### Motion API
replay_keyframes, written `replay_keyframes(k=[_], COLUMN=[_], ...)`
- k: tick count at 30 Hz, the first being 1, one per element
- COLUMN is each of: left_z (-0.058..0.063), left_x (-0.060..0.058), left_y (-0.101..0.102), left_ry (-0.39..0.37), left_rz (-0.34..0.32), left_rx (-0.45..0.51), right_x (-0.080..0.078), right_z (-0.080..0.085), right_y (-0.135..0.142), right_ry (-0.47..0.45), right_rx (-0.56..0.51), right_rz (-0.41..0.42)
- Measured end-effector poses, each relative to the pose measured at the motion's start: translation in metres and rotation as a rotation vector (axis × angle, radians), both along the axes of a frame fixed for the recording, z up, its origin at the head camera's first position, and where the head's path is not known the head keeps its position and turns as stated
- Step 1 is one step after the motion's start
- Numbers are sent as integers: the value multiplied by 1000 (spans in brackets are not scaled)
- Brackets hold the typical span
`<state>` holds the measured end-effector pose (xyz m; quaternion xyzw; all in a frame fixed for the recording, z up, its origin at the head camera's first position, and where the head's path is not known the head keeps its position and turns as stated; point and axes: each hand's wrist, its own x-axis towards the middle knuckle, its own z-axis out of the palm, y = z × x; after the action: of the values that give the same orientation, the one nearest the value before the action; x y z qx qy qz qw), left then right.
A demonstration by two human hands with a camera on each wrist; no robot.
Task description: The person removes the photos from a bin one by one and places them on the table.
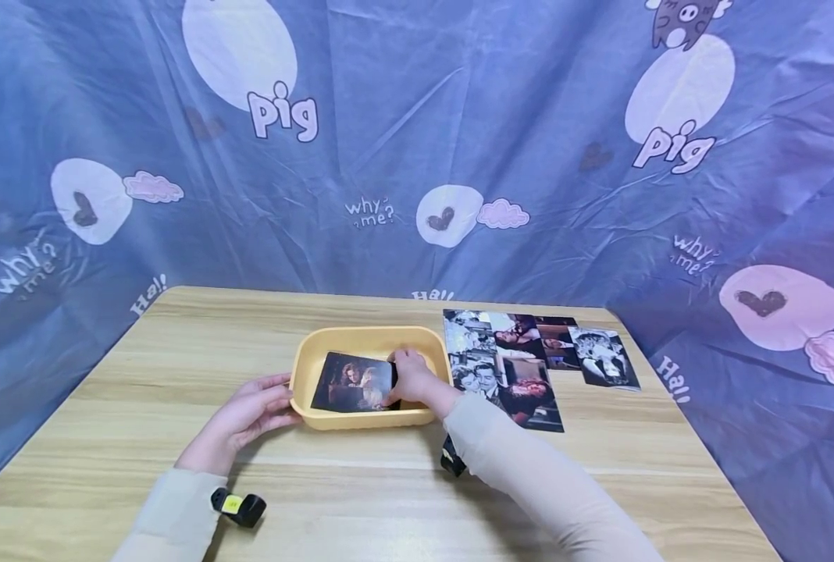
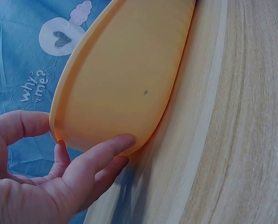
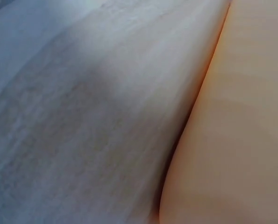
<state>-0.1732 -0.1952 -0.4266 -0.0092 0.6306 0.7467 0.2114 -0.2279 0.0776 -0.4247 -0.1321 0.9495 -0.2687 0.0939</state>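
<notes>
A yellow plastic basin (image 1: 371, 421) stands on the wooden table. Within it lies a dark photo card (image 1: 352, 382) showing a person. My right hand (image 1: 414, 376) reaches over the rim and pinches the card's right edge, thumb near the front corner and fingers at the back. My left hand (image 1: 258, 410) rests against the basin's left end. Seen from the left wrist, its loosely extended fingers (image 2: 101, 154) touch the outer wall and rim of the basin (image 2: 124, 70). The right wrist view has only the basin's side wall (image 3: 232, 140) and blurred tabletop; the hand is hidden there.
Right of the basin, several photo cards (image 1: 529, 390) lie side by side in a block. A black-and-white photo card (image 1: 604, 357) is at the right end. A blue patterned cloth (image 1: 375, 257) hangs behind the wooden table (image 1: 361, 499).
</notes>
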Motion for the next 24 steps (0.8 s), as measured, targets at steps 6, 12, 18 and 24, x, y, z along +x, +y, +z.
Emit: replay_keyframes(k=[6,12,18,24], left_z=[-1,-3,-4,-1], left_x=[1,1,0,0], left_y=[0,-1,-1,-1], left_ry=[7,-2,-3,-2], left_rz=[-12,-8,-9,-14], left_rx=[13,11,16,26], right_x=[-1,-2,-3,2], right_z=[0,2,11,34], right_y=[0,3,16,46], right_ry=[41,90,127,26], right_rx=[-113,-250,-407,-708], right_rz=[-51,-82,-146,-311])
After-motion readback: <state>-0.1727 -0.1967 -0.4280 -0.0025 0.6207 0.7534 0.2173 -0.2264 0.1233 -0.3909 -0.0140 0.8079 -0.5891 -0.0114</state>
